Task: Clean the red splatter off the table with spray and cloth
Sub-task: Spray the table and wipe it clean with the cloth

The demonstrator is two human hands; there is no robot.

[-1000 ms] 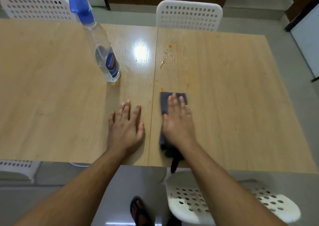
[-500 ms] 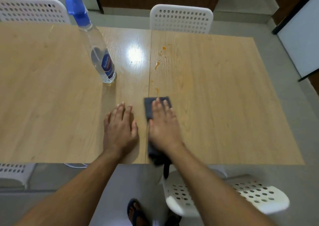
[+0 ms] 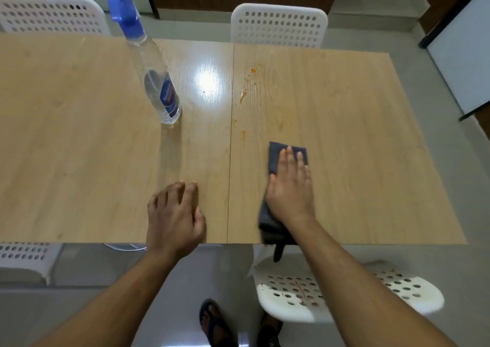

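Note:
A dark grey cloth point(image 3: 277, 152) lies on the wooden table point(image 3: 358, 140) near its front edge, one end hanging over that edge. My right hand point(image 3: 290, 187) presses flat on the cloth with straight fingers. Orange-red splatter point(image 3: 243, 96) dots the table beyond and left of the cloth, along the seam, with one small streak point(image 3: 243, 135) close to the cloth. My left hand point(image 3: 173, 214) rests on the table left of the seam, fingers loosely bent, holding nothing. A clear spray bottle point(image 3: 159, 87) with a blue trigger head stands upright at the back left.
White perforated chairs stand at the far side point(image 3: 278, 26), the far left point(image 3: 50, 15) and the near left point(image 3: 23, 256). A white chair seat point(image 3: 392, 291) sits below my right arm. My feet in dark sandals point(image 3: 214, 323) are on the grey floor.
My right hand has slid the cloth to the right, away from the seam. My left hand has lifted its fingers slightly and stayed left of the seam.

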